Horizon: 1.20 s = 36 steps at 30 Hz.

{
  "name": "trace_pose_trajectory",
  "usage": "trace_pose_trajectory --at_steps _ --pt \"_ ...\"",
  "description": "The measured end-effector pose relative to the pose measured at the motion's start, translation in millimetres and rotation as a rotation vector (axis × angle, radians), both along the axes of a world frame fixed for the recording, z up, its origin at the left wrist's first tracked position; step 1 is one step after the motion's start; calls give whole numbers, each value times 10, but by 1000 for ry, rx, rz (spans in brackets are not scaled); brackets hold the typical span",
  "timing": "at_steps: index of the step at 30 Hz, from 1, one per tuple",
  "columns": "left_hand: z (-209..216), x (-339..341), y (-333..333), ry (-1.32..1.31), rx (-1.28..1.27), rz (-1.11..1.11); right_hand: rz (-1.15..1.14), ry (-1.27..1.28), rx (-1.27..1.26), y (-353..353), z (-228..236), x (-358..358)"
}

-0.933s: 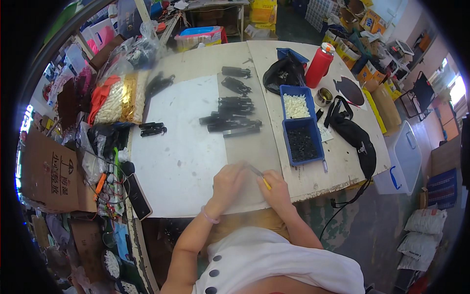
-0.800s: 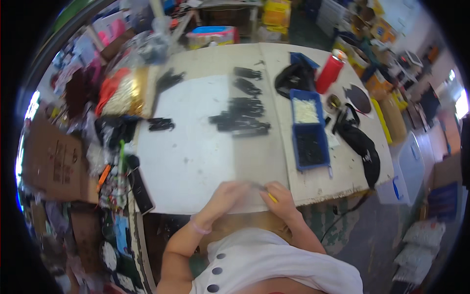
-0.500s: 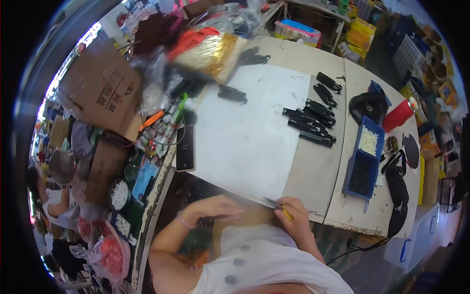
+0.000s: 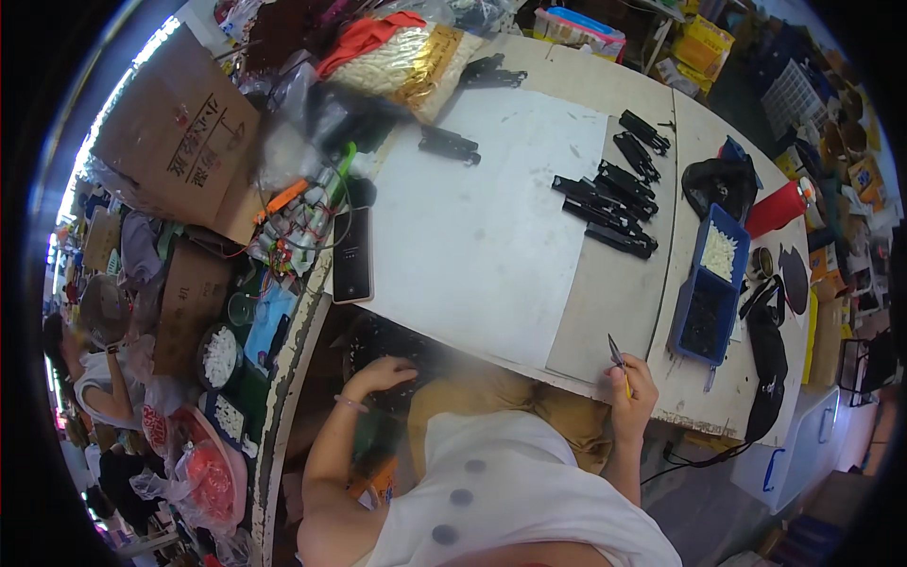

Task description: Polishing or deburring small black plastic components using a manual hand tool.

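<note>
My right hand is raised at the table's near edge, closed around a small pointed tool with a yellow handle and dark metal tip pointing up; its exact kind is unclear. Further left, my left hand is below the table edge, fingers stretched over a dark container of small black pieces. I see nothing held in it. On the table lie a white sheet and, to its right, several black slender parts. More black parts rest at the sheet's far left.
A phone lies at the sheet's left edge. On the right stand a blue divided tray with white and black pieces, a red can and a black corded tool. A cardboard box and a bag of white pieces stand far left.
My right hand has moved right and up with the pointed tool. My left hand has drawn left, away from the right hand, to the dark container. The head view has shifted slightly.
</note>
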<state>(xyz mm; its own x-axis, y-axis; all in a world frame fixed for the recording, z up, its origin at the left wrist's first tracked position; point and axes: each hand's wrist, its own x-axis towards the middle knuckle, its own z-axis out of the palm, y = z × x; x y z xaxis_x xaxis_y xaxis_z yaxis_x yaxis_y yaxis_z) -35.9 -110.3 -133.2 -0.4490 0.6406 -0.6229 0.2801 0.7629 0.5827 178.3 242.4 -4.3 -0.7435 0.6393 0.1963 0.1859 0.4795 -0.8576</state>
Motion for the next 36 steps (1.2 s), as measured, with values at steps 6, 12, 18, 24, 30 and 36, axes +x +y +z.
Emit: trace_pose_trajectory --at_steps 6,12,18,24,30,36 --pt "1135 -223 789 -403 679 289 -1 -22 2 -61 -73 -28" --pt "1344 -350 2012 408 872 207 -12 71 31 -149 -88 -154" --pt "1029 -235 3567 857 1009 -352 -1 141 111 -163 -25 -143" --pt "843 -89 4251 1269 814 -612 -117 121 91 -86 -93 86" --pt "794 -142 3721 1087 827 -537 -244 107 -81 121 -58 171" --pt "1075 -3 3106 598 1055 -159 -221 28 -22 236 -112 -102"
